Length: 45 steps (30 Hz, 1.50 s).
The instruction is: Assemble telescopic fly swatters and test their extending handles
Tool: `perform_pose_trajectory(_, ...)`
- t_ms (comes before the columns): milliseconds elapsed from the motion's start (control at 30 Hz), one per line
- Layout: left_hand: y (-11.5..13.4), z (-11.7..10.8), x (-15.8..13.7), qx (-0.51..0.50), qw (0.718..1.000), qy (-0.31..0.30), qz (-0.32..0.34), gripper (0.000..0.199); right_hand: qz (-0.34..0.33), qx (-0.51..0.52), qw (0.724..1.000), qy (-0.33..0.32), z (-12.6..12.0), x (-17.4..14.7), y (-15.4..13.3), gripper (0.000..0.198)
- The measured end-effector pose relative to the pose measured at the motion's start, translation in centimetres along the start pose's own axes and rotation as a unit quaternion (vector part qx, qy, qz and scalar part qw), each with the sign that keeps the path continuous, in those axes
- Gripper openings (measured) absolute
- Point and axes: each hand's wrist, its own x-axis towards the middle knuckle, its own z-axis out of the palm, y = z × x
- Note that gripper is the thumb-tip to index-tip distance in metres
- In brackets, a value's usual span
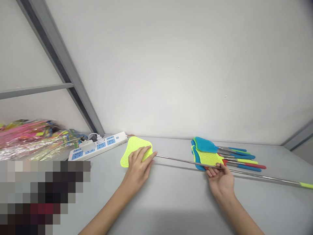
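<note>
A yellow fly swatter [133, 147] with a long, drawn-out metal rod stretches across the table, its yellow grip cut off at the right edge of the view. My left hand [140, 163] is closed on the swatter where the head meets the rod, covering the lower right part of the perforated head. Farther along, my right hand [221, 181] pinches the rod from below between thumb and fingers, palm turned up. Right behind that hand lies a pile of fly swatters [206, 147] with blue, yellow and red heads, rods pushed in, handles pointing right.
A white power strip [114, 141] with plugs in it lies left of the swatter head. Bundles of pink and yellow items in clear plastic [36, 138] are heaped at the far left. A wall [181, 81] and grey metal posts [70, 75] bound the grey table [171, 199].
</note>
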Motion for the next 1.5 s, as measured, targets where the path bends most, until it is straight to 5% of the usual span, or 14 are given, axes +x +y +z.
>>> perform_pose_trajectory(333,1.2,-0.2,-0.3,-0.099,0.99,-0.093,0.031,0.015,0.051,-0.031,0.995,-0.085,0.9,-1.6,0.9,0.01)
perform_pose_trajectory(500,1.5,-0.5,-0.1,-0.104,0.975,-0.187,0.062,0.027,0.048,-0.043,0.994,-0.093,0.7,-1.5,1.1,0.013)
perform_pose_trajectory(633,1.2,-0.3,-0.3,-0.094,0.976,-0.185,0.061,0.029,0.087,-0.073,0.985,-0.129,1.2,-2.4,1.4,0.013)
perform_pose_trajectory(900,3.2,0.1,-1.0,-0.121,0.965,-0.22,0.077,0.027,0.228,-0.247,0.884,-0.324,1.9,-5.9,3.2,0.024)
perform_pose_trajectory(1133,1.9,-0.1,-0.4,-0.264,0.947,-0.182,-0.013,0.024,0.199,-0.263,0.902,-0.278,1.6,-4.8,2.6,0.025)
perform_pose_trajectory(1300,-0.9,0.0,-0.3,-0.172,0.972,-0.143,-0.068,0.032,0.18,-0.252,0.91,-0.274,1.8,-4.2,2.0,0.025)
perform_pose_trajectory(1500,-2.8,-0.5,-0.1,-0.143,0.958,-0.147,-0.201,0.044,0.145,-0.292,0.908,-0.262,1.7,-3.2,1.6,0.035)
